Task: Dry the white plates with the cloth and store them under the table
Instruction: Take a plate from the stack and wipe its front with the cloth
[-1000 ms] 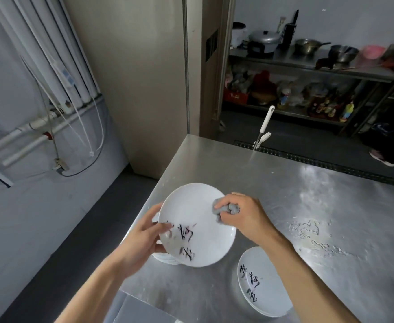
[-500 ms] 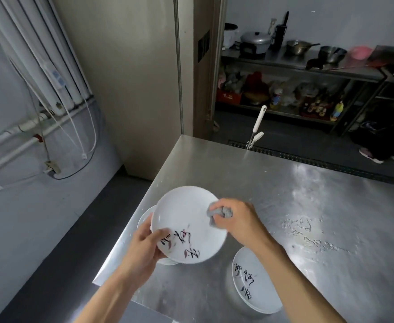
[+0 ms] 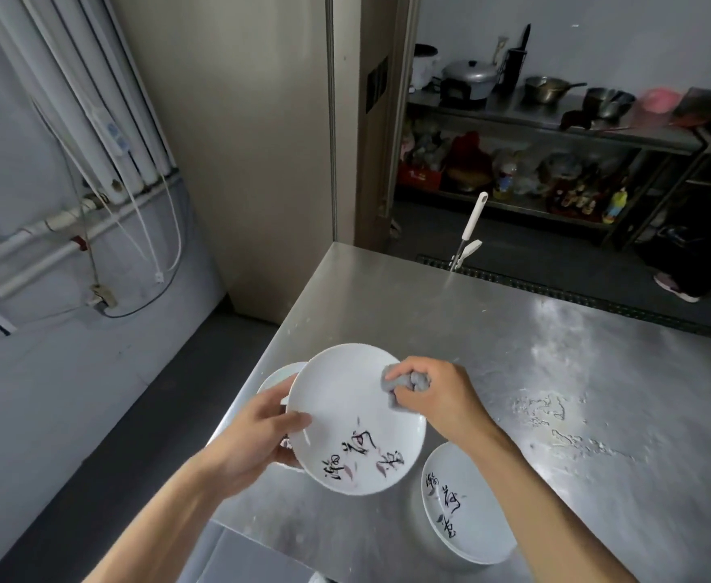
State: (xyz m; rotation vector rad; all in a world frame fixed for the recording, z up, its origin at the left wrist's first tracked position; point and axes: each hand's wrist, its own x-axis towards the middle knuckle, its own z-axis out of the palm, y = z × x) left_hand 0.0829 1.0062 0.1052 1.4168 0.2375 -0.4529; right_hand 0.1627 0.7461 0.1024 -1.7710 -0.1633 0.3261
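My left hand grips the left rim of a white plate with black brush writing, holding it tilted above the steel table. My right hand holds a bunched grey cloth against the plate's upper right face. Another white plate lies on the table behind and left of the held one, mostly hidden. A third plate with the same writing lies flat on the table by my right forearm.
The table's left edge drops to a dark floor. Water marks spot the steel to the right. A white-handled tool stands past the far edge. Shelves with pots line the back wall.
The plate has been turned in my left hand, so the writing now sits at its lower edge. The cloth has shifted along the plate's upper right part.
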